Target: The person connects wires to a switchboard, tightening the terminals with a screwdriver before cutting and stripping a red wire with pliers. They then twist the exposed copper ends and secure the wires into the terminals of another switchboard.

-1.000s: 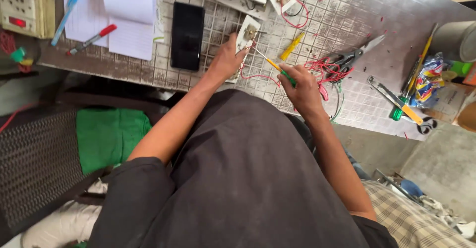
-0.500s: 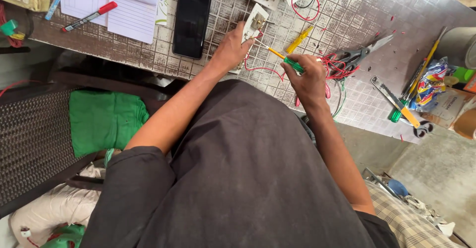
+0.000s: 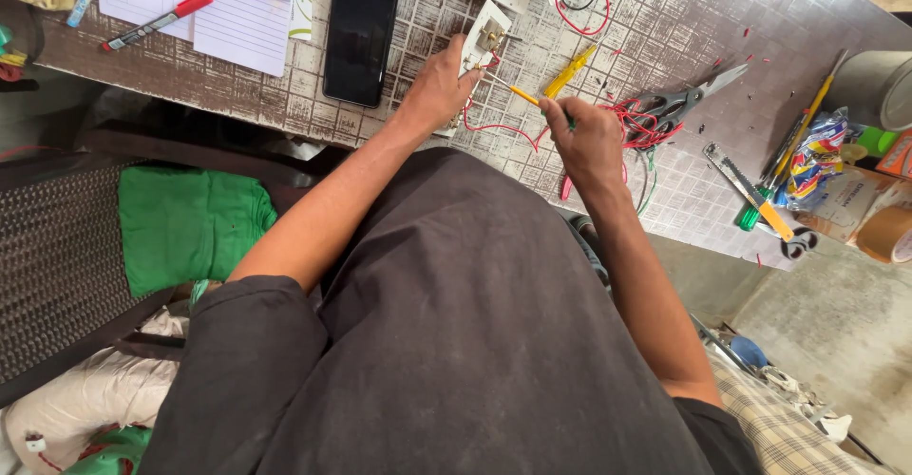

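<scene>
- The white switch plate (image 3: pixel 483 40) is pinned near the surface (image 3: pixel 665 19) front edge by the left hand (image 3: pixel 439 85), fingers flat.
- A yellow-handled screwdriver (image 3: pixel 518 92) is gripped in the closed right hand (image 3: pixel 586 142), tip at the plate.

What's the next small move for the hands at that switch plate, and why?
Probably turn the screwdriver in place. The right hand grips its handle, the tip sits at the white switch plate, and the left hand presses on the plate's edge to steady it. A red wire runs from the plate, so a terminal screw seems the target; the screw itself isn't visible.
</scene>
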